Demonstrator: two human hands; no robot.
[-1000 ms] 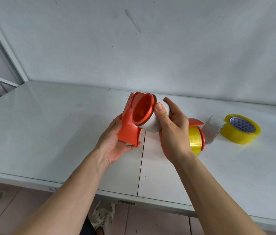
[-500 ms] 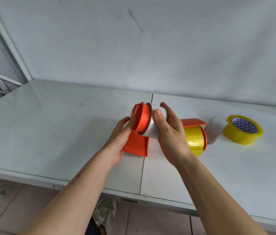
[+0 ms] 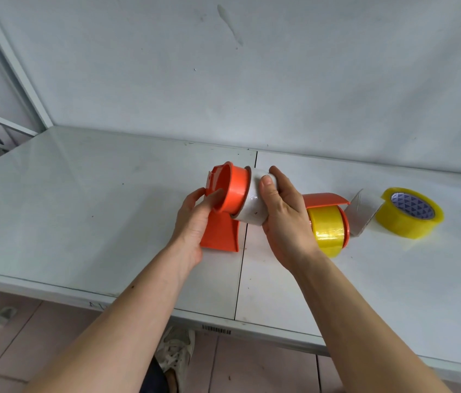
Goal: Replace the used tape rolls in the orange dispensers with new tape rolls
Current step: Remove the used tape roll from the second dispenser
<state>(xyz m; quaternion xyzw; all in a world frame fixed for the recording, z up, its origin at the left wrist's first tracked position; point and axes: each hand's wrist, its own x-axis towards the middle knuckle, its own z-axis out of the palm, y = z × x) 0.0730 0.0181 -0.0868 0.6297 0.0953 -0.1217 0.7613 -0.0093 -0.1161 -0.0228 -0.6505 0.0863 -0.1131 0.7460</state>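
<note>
An orange dispenser (image 3: 223, 222) is at the table's middle, its base low against the surface. My left hand (image 3: 195, 219) grips its body and round hub. My right hand (image 3: 283, 211) wraps around a white used tape roll (image 3: 252, 205), which sits partly off the right end of the hub. Just behind my right hand stands a second orange dispenser (image 3: 325, 201) loaded with a yellow tape roll (image 3: 327, 229). A loose new yellow tape roll (image 3: 410, 212) lies flat at the right, with a grey strip (image 3: 364, 211) trailing from it.
The white table (image 3: 82, 208) runs to a near edge with a barcode label (image 3: 216, 330). A white wall stands behind it and a metal frame (image 3: 11, 66) rises at the left. A shoe (image 3: 175, 353) shows on the tiled floor below.
The dispenser has come down from a raised, tilted pose to the table. The white roll has slid farther right along the hub, with more orange hub showing.
</note>
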